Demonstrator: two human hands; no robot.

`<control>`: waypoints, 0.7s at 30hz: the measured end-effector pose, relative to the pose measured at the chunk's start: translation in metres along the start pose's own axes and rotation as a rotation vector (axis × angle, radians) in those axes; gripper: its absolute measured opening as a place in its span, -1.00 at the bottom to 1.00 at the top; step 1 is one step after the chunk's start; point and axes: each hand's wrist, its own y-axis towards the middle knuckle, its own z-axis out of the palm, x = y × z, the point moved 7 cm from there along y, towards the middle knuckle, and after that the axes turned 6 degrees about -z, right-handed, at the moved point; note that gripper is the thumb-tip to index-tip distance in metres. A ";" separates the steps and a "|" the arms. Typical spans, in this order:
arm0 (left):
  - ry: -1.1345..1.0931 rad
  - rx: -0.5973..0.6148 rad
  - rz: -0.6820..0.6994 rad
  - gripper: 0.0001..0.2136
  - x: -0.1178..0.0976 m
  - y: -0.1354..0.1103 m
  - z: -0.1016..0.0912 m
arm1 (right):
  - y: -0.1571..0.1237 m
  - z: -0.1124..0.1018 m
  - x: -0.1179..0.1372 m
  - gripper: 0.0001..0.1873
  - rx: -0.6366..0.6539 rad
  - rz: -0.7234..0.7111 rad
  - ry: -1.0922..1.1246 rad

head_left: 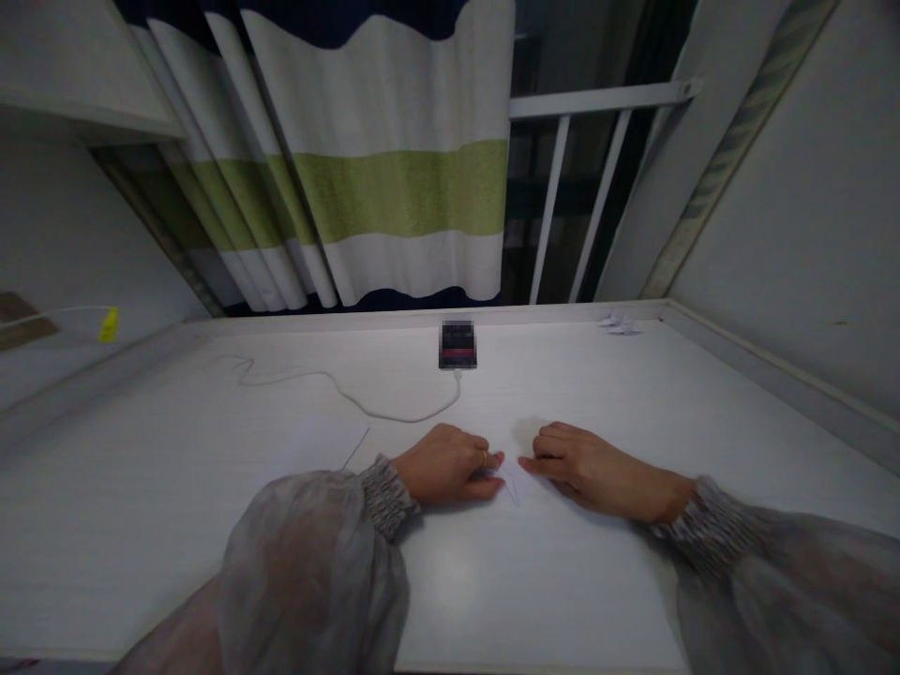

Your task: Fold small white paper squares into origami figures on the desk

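Observation:
A small folded piece of white paper [517, 480] lies on the white desk [175, 487] between my two hands, its point toward me. My left hand [450, 464], a ring on one finger, has its fingers curled and pinches the paper's left edge. My right hand [587, 466] is also curled, fingertips pressing the paper's right side. Both wrists rest on the desk. Most of the paper is hidden under my fingers.
A phone [457, 344] lies at the desk's far edge with a white cable [337, 386] snaking left. A sheet of white paper [316, 445] lies left of my left hand. Small folded paper pieces [619, 323] sit in the far right corner. A striped curtain [394, 187] hangs behind.

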 end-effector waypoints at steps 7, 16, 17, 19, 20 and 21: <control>-0.040 -0.010 -0.015 -0.75 0.000 0.001 -0.001 | 0.006 -0.006 -0.010 -0.75 -0.164 0.159 0.223; -0.162 -0.038 -0.071 -0.78 0.002 0.003 -0.001 | 0.015 -0.004 -0.007 -0.75 -0.232 0.158 0.292; -0.173 -0.043 -0.076 -0.77 0.002 0.003 -0.001 | 0.015 -0.003 -0.008 -0.75 -0.235 0.160 0.289; -0.180 -0.049 -0.082 -0.76 0.001 0.004 0.000 | 0.016 -0.002 -0.009 -0.76 -0.233 0.161 0.295; -0.180 -0.050 -0.085 -0.75 0.001 0.004 0.000 | 0.016 -0.001 -0.009 -0.76 -0.230 0.159 0.302; -0.179 -0.049 -0.088 -0.75 0.001 0.004 0.000 | 0.016 -0.001 -0.009 -0.76 -0.229 0.157 0.311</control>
